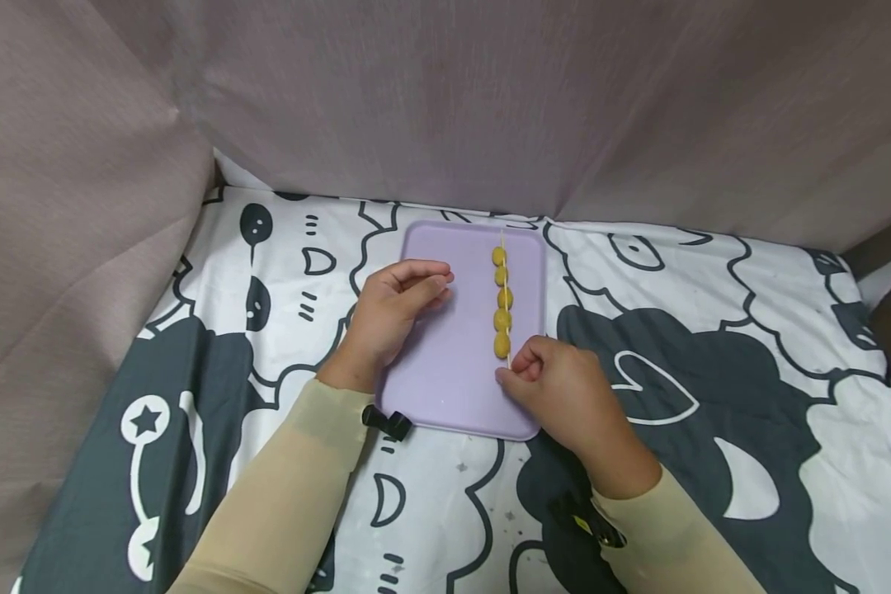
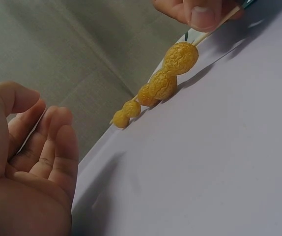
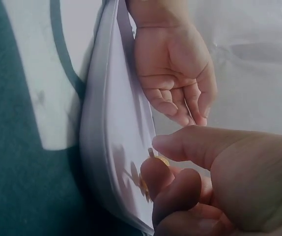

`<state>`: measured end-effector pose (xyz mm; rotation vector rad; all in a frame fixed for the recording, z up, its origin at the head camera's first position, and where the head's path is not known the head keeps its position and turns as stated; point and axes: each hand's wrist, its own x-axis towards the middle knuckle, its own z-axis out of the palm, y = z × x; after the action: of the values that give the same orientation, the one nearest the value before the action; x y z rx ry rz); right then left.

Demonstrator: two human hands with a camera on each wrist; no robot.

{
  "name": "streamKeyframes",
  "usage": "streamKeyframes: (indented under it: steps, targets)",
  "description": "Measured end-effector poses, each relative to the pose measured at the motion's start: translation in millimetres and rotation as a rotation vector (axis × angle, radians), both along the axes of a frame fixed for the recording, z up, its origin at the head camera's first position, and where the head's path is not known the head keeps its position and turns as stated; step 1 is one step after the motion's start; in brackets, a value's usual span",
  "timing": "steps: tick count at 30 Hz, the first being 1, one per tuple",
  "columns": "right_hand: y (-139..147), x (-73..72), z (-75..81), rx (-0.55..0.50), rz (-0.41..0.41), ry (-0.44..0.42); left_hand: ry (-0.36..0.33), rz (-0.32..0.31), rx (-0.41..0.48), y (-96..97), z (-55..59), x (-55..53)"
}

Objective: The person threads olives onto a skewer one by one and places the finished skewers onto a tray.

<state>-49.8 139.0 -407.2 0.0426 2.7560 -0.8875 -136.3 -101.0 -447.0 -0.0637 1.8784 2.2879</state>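
Observation:
A wooden skewer with several wrinkled yellow balls threaded on it lies lengthwise along the right part of a light purple tray. My right hand pinches the bare near end of the stick between thumb and forefinger; in the left wrist view those fingertips are on the stick above the largest-looking ball. Over the tray's left half hovers my left hand, fingers loosely bent and holding nothing. In the right wrist view the right hand hides most of the skewer.
Under the tray spreads a white and dark grey cloth with cartoon figures. A brownish-grey fabric curtain rises behind and at the left. Black straps sit at the sleeve cuffs.

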Motion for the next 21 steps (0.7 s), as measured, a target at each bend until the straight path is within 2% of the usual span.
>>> streamKeyframes:
  steps: [3,6,8,11,15,17,21]
  targets:
    - [1.5,0.3,-0.1,-0.011,0.003,0.015,0.004,-0.001,0.004,-0.1,-0.2,0.1]
    - [4.7,1.3,-1.4,-0.023,0.011,0.079,0.007,0.010,0.018,-0.2,-0.2,0.5]
    - [7.4,1.8,-2.7,-0.025,0.020,0.160,0.013,0.028,0.008,-0.7,0.8,1.1]
    - [12.9,1.2,-2.7,-0.015,0.041,0.329,0.055,0.066,-0.044,-1.9,6.5,2.1]
    - [23.1,-1.4,2.4,0.006,0.077,0.544,0.165,0.112,-0.153,-4.6,23.0,7.1]
    - [29.2,-3.1,7.7,0.024,0.077,0.602,0.227,0.123,-0.217,-7.3,32.5,10.7]
    - [45.5,-8.6,18.1,0.065,0.049,0.670,0.375,0.154,-0.410,-16.5,49.6,18.9]
